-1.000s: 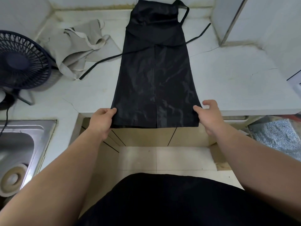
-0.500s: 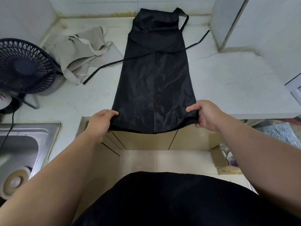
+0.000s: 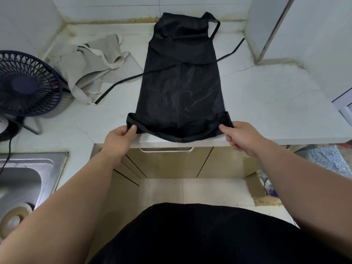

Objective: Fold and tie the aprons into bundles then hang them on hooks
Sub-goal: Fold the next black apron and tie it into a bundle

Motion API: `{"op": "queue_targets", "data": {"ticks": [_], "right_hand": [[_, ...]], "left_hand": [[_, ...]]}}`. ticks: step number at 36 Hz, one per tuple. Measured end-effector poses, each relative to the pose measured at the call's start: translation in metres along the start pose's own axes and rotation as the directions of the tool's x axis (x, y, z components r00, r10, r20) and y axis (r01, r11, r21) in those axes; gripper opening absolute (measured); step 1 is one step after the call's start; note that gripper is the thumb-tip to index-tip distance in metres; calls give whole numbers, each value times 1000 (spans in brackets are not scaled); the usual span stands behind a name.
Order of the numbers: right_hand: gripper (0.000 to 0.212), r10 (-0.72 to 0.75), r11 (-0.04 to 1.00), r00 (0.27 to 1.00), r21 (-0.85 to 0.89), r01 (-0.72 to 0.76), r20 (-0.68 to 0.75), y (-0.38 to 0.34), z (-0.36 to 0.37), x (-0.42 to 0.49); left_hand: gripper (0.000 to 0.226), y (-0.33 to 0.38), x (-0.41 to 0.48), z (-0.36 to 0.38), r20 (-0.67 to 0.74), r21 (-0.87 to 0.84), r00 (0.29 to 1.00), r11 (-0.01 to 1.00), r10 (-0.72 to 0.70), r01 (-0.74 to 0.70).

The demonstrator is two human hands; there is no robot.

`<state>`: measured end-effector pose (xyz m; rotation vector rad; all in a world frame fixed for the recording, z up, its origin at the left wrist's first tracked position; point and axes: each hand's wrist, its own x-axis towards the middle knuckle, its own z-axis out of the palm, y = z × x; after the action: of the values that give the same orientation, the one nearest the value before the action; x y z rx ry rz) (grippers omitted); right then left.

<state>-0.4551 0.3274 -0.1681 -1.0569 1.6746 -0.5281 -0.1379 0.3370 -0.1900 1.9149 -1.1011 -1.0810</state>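
Observation:
A black apron (image 3: 181, 86) lies lengthwise on the white counter (image 3: 266, 103), folded into a narrow strip, bib toward the back wall. Its waist ties trail out to the left (image 3: 118, 84) and right (image 3: 234, 50). The bottom hem is turned up onto the cloth in a short fold near the counter's front edge. My left hand (image 3: 120, 138) pinches the left corner of that fold. My right hand (image 3: 240, 136) pinches the right corner. A beige apron (image 3: 89, 67) lies crumpled at the back left.
A dark desk fan (image 3: 26, 84) stands at the left of the counter, its cord running toward a steel sink (image 3: 24, 178). Cabinet doors and a drawer handle (image 3: 167, 149) sit below the counter edge. A cardboard box (image 3: 264, 189) is on the floor to the right.
Both hands lifted the apron's hanging bottom edge and turned it up onto the counter, making a first short fold. The camera view shifted slightly downward.

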Motion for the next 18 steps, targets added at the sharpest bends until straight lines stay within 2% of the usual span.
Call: {"op": "queue_targets", "data": {"ticks": [3,6,11,15,18], "right_hand": [[32,-106,977,988,-199,82,-109,2,0,5],[43,-154,929,978,-359,95,-139,2,-1,10],[45,-40,927,991,-374,-9,-125,1,-1,19],[47,56,901,995,-424,-88,-87,1,-3,25],[49,79,864,993,-491,-111,-84,-4,-4,31]], "left_hand": [[37,2,6,3,-38,135,995,987,88,-82],[39,6,11,6,-30,208,992,972,120,-111],[46,4,25,10,-26,331,998,942,63,-51],[50,1,36,10,-20,490,998,871,57,-40],[48,4,44,11,-19,626,1000,780,25,-8]]}}
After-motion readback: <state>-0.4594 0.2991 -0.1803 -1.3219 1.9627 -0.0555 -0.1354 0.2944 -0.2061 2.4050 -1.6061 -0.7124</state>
